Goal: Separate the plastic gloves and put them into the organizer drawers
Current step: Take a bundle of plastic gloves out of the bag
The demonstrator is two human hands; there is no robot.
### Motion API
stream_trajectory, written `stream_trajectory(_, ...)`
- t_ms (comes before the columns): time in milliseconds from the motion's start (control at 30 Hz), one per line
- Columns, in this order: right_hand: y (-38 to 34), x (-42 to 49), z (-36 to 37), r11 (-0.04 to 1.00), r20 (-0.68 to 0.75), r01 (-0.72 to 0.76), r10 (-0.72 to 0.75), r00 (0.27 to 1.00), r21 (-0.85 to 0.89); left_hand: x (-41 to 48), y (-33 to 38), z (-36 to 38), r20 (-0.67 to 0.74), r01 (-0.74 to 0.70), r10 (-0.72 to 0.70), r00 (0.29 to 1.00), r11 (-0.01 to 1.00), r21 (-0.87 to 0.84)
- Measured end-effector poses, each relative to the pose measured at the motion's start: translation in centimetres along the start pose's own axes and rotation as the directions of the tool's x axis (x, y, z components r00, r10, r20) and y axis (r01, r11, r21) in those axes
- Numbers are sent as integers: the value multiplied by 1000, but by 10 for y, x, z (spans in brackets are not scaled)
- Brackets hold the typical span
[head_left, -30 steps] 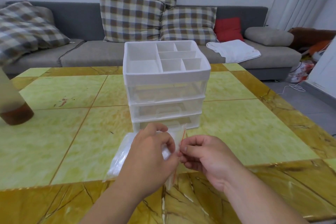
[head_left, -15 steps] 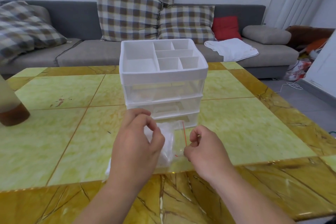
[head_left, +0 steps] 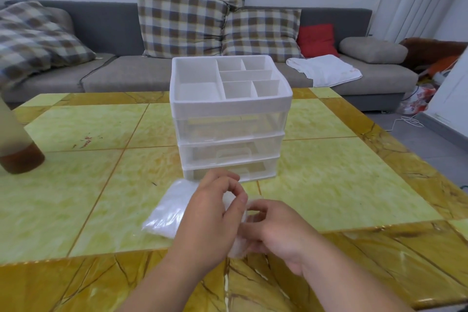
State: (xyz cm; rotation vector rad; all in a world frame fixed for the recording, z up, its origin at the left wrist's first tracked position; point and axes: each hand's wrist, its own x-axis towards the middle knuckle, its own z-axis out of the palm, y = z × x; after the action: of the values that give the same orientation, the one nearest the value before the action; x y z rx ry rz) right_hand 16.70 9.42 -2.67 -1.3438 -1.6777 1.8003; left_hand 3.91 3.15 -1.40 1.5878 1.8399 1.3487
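On the table (head_left: 76, 185), before the organizer (head_left: 229, 109): bag of plastic gloves (head_left: 169, 210).
We noted left hand (head_left: 211, 213) and right hand (head_left: 277, 232), fingers curled, both pinching its near end, close to the bottom drawer (head_left: 228, 172).

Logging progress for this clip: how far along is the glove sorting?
Nothing stowed yet: the three drawers are closed and look empty. In hand: left hand and right hand pinch clear plastic at the glove bag. Left: separating gloves, opening drawers, filling them.
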Motion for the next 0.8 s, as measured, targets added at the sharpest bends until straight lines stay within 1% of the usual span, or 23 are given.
stream_trajectory(67,3,4,2,1000,-47,18,-18,999,5,3,-1,-10,57,80,-71,996,980,-180)
stream_trajectory(100,4,6,1,1000,-67,31,-30,997,7,5,-4,-17,74,104,-90,993,969,-223)
stream_trajectory(133,4,7,1,999,-78,41,-40,996,8,6,-8,-24,98,99,-81,992,975,-197)
stream_trajectory(167,3,7,0,998,-80,56,-55,995,3,6,-11,-31,138,72,-59,989,993,-91)
stream_trajectory(200,1,7,-1,997,-84,76,-76,994,-9,6,-15,-37,197,29,-39,980,998,52)
stream_trajectory(233,0,6,-3,995,-83,94,-95,992,-23,6,-18,-40,266,-26,-32,964,977,212)
stream_trajectory(300,0,7,-4,993,-82,114,-117,990,-43,7,-28,-37,360,-153,-33,933,866,475)
stream_trajectory(333,0,8,-4,990,-78,120,-125,989,-68,7,-32,-33,363,-189,-31,931,810,555)
stream_trajectory(367,1,8,-4,987,-66,123,-130,989,-101,6,-36,-27,346,-200,-24,938,778,596)
stream_trajectory(467,2,7,-2,983,-8,103,-105,994,-155,8,-40,-16,305,-239,65,950,778,581)
stream_trajectory(567,5,11,-3,972,-53,77,-91,994,-221,11,-43,-13,317,-280,105,942,765,579)
stream_trajectory(700,4,12,-6,972,-106,66,-92,990,-226,9,-41,-14,314,-250,71,947,778,576)
stream_trajectory(800,2,11,-7,963,-146,101,-140,979,-250,9,-41,-16,320,-225,17,947,746,627)
